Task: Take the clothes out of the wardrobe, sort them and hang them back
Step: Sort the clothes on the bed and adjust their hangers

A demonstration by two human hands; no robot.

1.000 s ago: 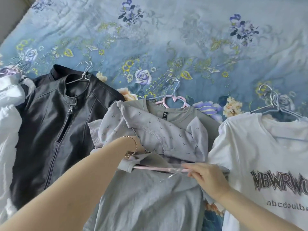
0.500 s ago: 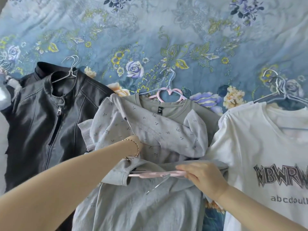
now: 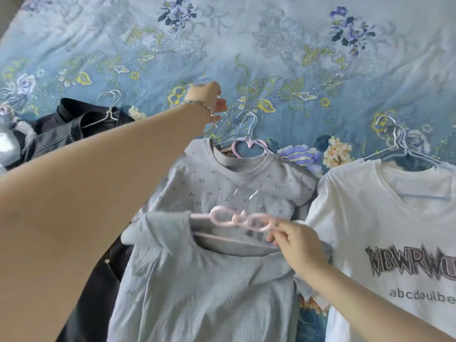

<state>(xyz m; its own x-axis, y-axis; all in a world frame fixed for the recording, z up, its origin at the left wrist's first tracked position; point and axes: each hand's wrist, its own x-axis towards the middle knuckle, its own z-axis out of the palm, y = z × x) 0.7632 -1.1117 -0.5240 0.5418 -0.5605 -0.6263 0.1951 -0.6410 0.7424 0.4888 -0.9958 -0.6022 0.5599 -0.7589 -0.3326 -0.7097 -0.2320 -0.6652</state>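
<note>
On the floral bedspread (image 3: pixel 271 58), sorting stage: black jacket (image 3: pixel 69 129) at left, patterned grey sweatshirt (image 3: pixel 222 183) at centre on a heart-necked pink hanger (image 3: pixel 249 145), white printed T-shirt (image 3: pixel 394 230) at right. Plain grey top (image 3: pixel 209 292) lay nearest, overlapping the sweatshirt's hem, with a pink looped hanger (image 3: pixel 241 221) in its neckline. Right hand (image 3: pixel 298 248) pinched that hanger's right end between thumb and fingertips. Left hand (image 3: pixel 209 96) reached far, just past the sweatshirt's left shoulder, fingers curled; whether they held anything could not be told. Step judged: seating the grey top on its hanger. Next move called for: squaring both shoulders over the hanger arms, then lifting by the hook.
</note>
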